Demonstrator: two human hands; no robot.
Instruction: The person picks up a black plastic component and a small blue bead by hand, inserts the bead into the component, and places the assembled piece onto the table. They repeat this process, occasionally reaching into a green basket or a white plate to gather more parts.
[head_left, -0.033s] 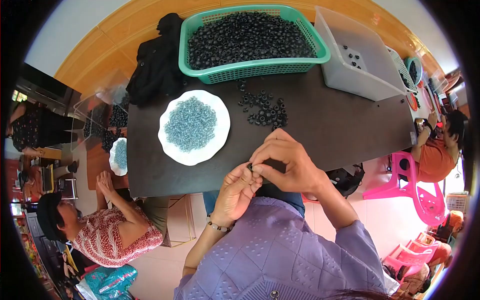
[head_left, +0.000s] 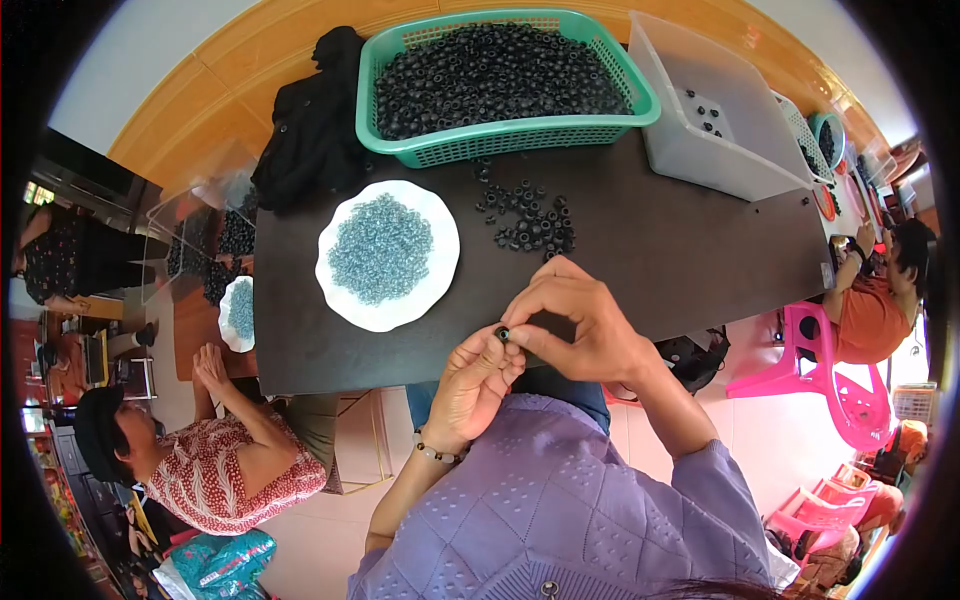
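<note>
The left hand [head_left: 478, 380] and right hand [head_left: 572, 322] are close together at the near edge of the dark table [head_left: 680, 250], fingertips pinching one small black ring [head_left: 502, 333] between them. Nothing differs from the earlier look. Just beyond lie loose black rings [head_left: 530, 218], a white plate of blue beads [head_left: 388, 253], and a green basket [head_left: 520, 135] full of rings.

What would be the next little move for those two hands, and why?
Probably press the pieces together: the left hand and right hand meet over the table edge, pinching a small black ring between fingertips, with more rings loose nearby.
</note>
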